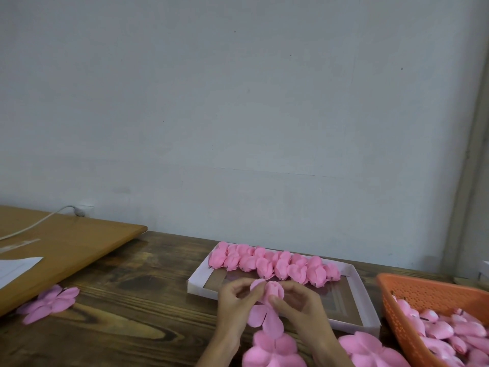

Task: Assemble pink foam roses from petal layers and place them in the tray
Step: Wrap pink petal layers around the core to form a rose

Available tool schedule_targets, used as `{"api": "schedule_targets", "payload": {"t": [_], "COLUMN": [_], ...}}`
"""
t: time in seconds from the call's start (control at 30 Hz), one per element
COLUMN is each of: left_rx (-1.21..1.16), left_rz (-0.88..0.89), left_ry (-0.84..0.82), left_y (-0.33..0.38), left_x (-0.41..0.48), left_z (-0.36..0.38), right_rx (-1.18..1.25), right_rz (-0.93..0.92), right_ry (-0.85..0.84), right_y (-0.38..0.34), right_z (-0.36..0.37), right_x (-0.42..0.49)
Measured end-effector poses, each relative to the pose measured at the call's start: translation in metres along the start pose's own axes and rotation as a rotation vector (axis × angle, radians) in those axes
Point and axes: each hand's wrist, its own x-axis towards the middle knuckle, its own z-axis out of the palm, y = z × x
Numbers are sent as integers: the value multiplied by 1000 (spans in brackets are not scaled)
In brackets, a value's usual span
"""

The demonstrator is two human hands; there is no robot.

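Pink petal layers [274, 350] lie flat at the bottom edge, nearest the camera, cut off by the frame so their full outlines cannot be seen; a second stack [370, 349] sits just to the right, also cropped. Above them both forearms come up from the lower edge. The left hand [236, 300] and the right hand [299, 300] are closed together around a half-made rose [272, 291], fingers pinching its petals from either side, with loose petals hanging down between the wrists. How the inner layers sit is hidden by the fingers. The rose is held just over the near wall of the white tray [369, 311], which rests on the dark wooden table [137, 287]. Finished roses [275, 263] crowd the tray's far side in rows, too soft in focus to count. At right an orange perforated basket [423, 290] holds more pink pieces and runs out of frame. Another flat petal piece [50, 303] lies at far left, beside a lighter board [66, 242] with a white cable [34, 223] and a sheet of paper [16, 268], partly cropped.
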Motion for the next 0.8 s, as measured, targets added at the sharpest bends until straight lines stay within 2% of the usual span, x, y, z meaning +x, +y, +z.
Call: {"api": "schedule_targets", "payload": {"t": [0.13,0.5,0.67,0.8], "left_rx": [-23,-8,-69,-84], "left_rz": [5,73,22,-40], "left_ry": [-69,-124,-125,-143], "left_y": [1,7,9,11], "left_x": [-3,-4,-4,-4], "left_z": [2,5,3,3], "right_rx": [8,-31,-13,37], "right_rz": [3,-89,-88,-80], "right_ry": [13,90,105,185], "right_y": [-2,1,0,-6], "right_z": [1,4,0,-4], "right_x": [0,0,1,2]}}
